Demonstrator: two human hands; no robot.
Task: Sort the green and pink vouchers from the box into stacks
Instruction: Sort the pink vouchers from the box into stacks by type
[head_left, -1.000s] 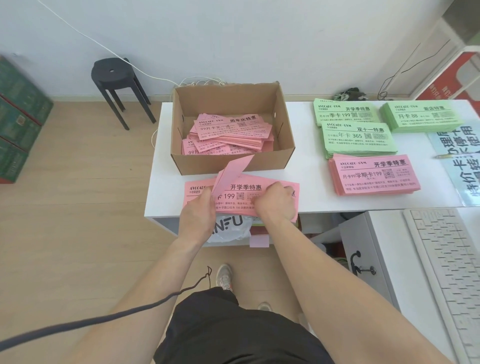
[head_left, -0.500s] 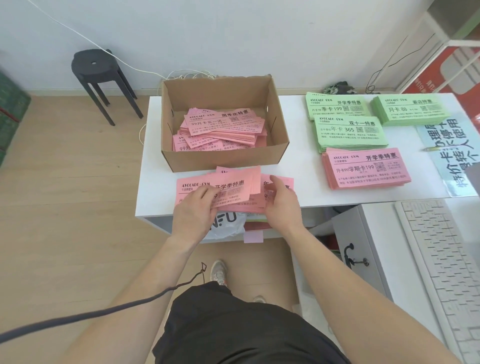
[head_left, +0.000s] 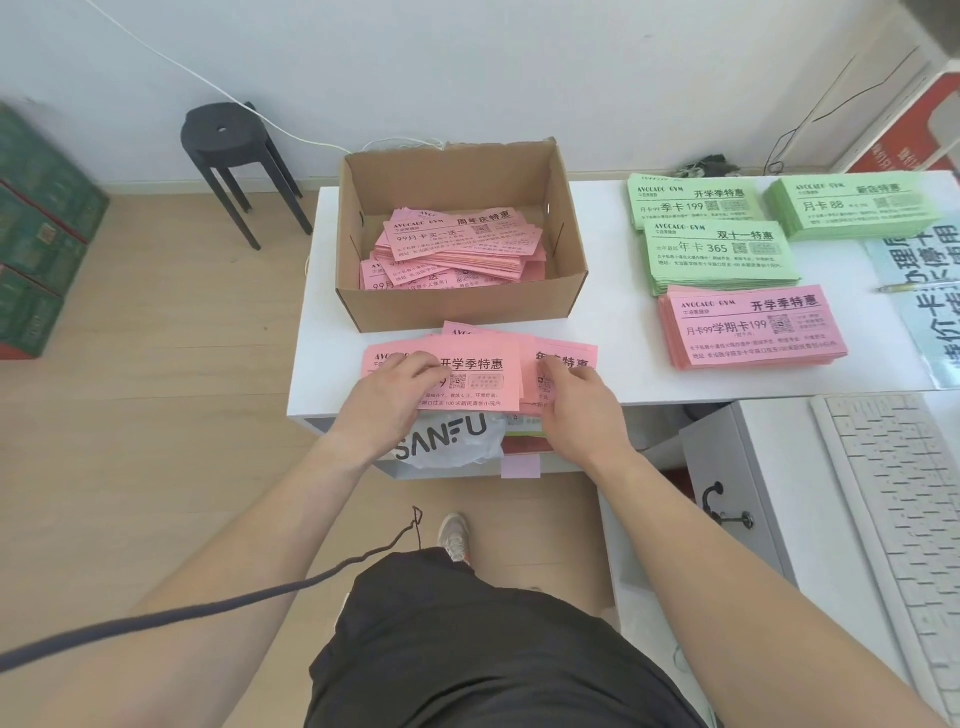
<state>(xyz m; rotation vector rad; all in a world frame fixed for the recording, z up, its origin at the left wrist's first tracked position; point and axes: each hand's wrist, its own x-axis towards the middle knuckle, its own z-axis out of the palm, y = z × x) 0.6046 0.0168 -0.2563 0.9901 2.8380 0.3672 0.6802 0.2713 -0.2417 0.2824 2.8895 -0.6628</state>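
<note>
The left hand (head_left: 387, 402) sprawls over the front pink paper voucher (head_left: 483, 374), blotting out the left of its print. The right hand (head_left: 576, 410) masks much of the second pink voucher (head_left: 569, 358) beside it. Is either one pinching paper? Can't tell. Small print everywhere is too tiny to read. The near wall of the brown cardboard box (head_left: 457, 312) hides the lower loose pink vouchers (head_left: 457, 249) inside. The white keyboard (head_left: 904, 499) and the pale blue lettered sign (head_left: 930, 291) are cut off at the right edge, and the dark green cartons (head_left: 36, 234) at the left.

A black stool (head_left: 228, 136) stands left of the table; a white keyboard (head_left: 904, 514) lies right.
</note>
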